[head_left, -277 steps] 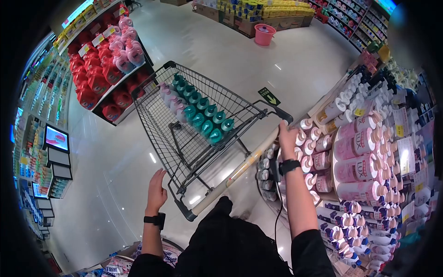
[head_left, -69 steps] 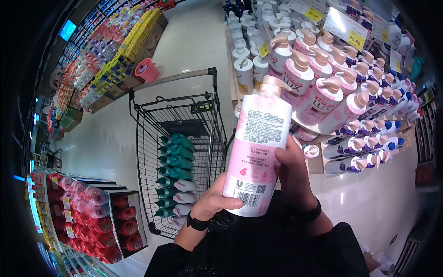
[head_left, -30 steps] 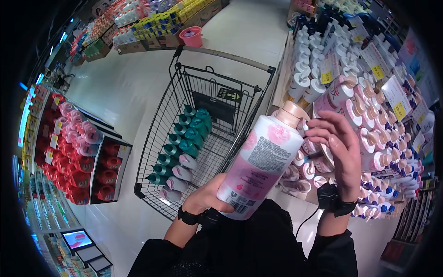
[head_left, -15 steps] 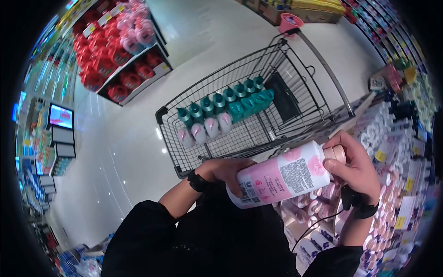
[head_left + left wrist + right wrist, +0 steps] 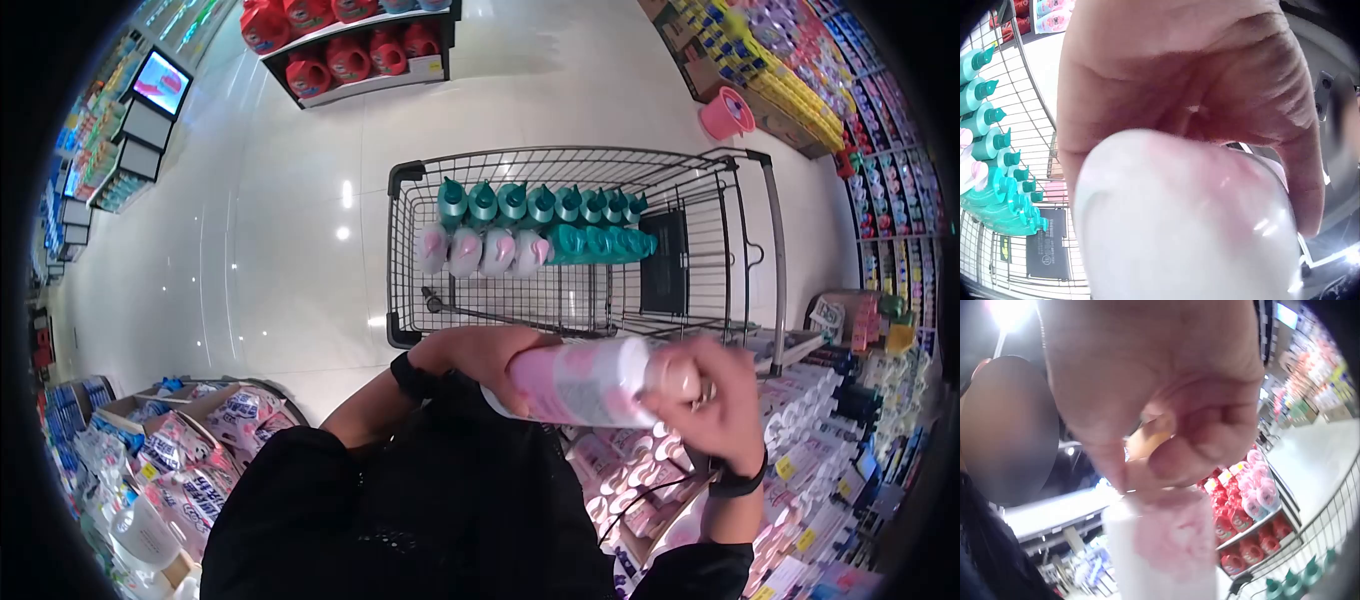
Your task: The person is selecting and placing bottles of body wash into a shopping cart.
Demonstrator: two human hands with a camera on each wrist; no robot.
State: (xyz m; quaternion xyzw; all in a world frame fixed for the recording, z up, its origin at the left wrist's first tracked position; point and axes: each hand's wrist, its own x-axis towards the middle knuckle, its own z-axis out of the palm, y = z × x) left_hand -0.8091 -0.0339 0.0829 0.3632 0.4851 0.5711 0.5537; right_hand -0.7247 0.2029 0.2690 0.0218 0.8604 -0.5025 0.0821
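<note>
A pink-and-white pump bottle lies nearly level in front of the body, slightly blurred. My left hand grips its base end, with fingers and thumb on either side of the rounded bottom in the left wrist view. At the other end, my right hand pinches the beige pump top between curled fingers and thumb. Past the hands stands a wire shopping cart. Inside it are a row of teal pump bottles, more teal bottles lying flat, and several pale bottles with pink tops.
Shelved pump bottles crowd the right side, close by my right arm. Red jugs fill a rack beyond the cart. A pink bucket stands on the floor at upper right. Bagged goods sit in bins at lower left.
The head view has swung round, so the cart now lies crosswise. The bottle has tipped from slanted to nearly level. My right hand came off its side, then took hold of the pump top.
</note>
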